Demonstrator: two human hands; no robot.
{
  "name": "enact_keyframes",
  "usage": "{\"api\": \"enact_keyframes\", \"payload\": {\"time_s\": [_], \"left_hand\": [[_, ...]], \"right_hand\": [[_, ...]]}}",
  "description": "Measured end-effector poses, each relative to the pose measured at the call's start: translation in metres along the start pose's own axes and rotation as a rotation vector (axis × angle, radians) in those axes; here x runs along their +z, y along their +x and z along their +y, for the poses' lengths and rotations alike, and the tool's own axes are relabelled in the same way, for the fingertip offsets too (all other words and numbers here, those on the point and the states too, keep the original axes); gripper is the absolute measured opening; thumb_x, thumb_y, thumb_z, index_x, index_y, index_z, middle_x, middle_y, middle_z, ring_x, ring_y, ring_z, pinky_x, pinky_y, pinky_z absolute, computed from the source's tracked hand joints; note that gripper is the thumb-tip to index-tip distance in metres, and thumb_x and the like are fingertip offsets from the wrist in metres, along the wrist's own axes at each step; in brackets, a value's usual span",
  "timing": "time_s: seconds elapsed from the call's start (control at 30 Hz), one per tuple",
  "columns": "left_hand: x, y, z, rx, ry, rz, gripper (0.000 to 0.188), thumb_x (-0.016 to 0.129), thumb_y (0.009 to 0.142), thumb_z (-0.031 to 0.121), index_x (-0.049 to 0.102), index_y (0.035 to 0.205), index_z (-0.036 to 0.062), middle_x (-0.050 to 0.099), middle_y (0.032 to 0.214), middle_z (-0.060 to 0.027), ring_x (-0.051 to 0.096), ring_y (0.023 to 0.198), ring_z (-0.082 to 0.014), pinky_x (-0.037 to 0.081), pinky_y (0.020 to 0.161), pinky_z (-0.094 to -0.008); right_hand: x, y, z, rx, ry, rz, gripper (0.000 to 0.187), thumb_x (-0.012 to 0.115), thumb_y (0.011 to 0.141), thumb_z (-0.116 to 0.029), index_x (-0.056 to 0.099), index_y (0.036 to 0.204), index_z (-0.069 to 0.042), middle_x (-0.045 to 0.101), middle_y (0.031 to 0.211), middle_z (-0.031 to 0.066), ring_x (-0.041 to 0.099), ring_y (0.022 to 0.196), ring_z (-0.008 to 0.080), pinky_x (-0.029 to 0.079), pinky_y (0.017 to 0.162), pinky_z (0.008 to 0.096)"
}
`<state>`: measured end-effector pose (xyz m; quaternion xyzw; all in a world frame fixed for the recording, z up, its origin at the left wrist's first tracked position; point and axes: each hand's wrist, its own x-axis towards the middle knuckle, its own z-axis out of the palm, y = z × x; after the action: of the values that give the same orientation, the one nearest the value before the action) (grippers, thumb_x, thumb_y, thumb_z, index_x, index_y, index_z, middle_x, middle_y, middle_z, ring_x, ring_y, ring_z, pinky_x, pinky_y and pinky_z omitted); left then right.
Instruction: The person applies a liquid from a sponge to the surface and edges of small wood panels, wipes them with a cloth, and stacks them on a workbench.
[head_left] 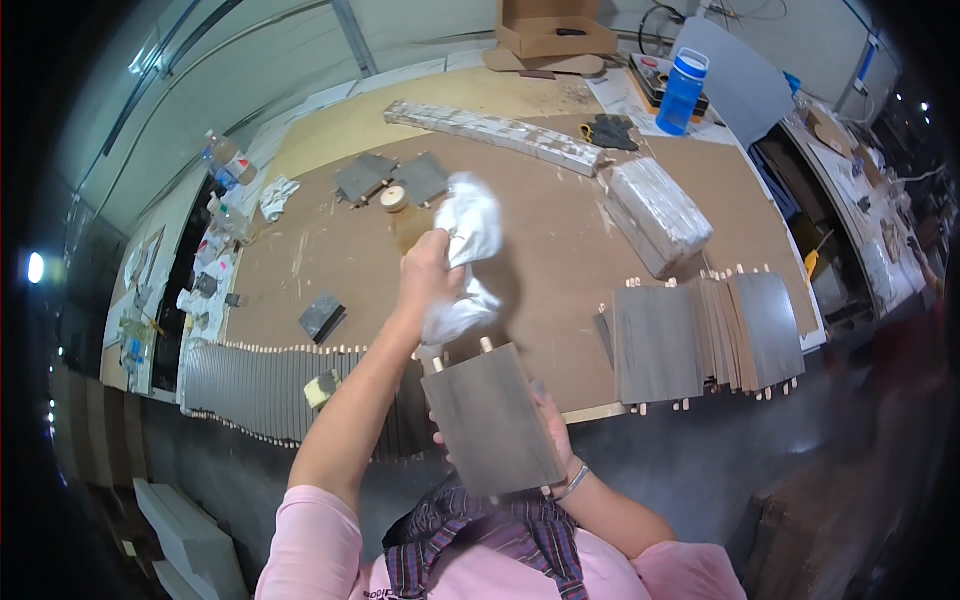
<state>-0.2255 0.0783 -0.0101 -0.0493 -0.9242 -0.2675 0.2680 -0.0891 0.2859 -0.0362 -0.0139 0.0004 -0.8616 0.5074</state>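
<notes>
One grey panel (492,422) is clasped by right hand (556,428), one white cloth (474,218) by left hand (430,272).

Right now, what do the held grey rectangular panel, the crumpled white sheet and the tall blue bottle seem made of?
Grey rectangular panel: probably wood, matte; faint grain-like streaks. Crumpled white sheet: soft folds suggest cloth or paper; blur hides which. Tall blue bottle: likely translucent, glossy plastic, judging by highlights.

Tabletop (560,270): brown
Beyond left hand (430,275): jar (402,220), bar (490,133)
Left of it: dark block (322,316), panel row (265,385)
Right of it: white block (662,215), more panels (656,335)
</notes>
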Motion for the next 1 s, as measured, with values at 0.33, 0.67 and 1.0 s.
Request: {"api": "enact_keyframes", "payload": {"time_s": [0.33,0.67,1.0], "left_hand": [[-0.047,-0.054,0.041,-0.064,-0.29,-0.075,0.028,0.069,0.082,0.005,0.065,0.107,-0.0041,0.069,0.102,-0.0149,0.067,0.096,-0.0264,0.051,0.086,-0.0325],[-0.096,-0.129,0.086,-0.272,-0.65,-0.36,0.014,0.065,0.088,-0.001,0.069,0.1,-0.0039,0.069,0.095,-0.0098,0.067,0.086,-0.0135,0.054,0.078,-0.0262],[-0.113,-0.147,0.068,-0.38,-0.734,-0.491,0.02,0.066,0.089,0.002,0.066,0.108,-0.0039,0.069,0.101,-0.0098,0.067,0.093,-0.0136,0.055,0.084,-0.0278]], "right_hand": [[0.001,-0.001,-0.032,-0.162,-0.17,0.024,0.1,0.043,0.088,-0.072,0.013,0.156,-0.005,0.018,0.154,0.0342,0.023,0.139,0.0563,0.025,0.111,0.0668],[-0.035,-0.007,-0.009,-0.225,0.036,0.065,0.068,0.036,0.101,-0.055,0.04,0.144,-0.002,0.055,0.135,0.0168,0.059,0.116,0.0313,0.051,0.095,0.0426],[0.06,0.001,-0.008,-0.618,-1.439,0.435,0.066,0.063,0.084,-0.022,0.045,0.143,0.001,0.05,0.141,0.0191,0.043,0.134,0.0273,0.033,0.112,0.0402]]}}
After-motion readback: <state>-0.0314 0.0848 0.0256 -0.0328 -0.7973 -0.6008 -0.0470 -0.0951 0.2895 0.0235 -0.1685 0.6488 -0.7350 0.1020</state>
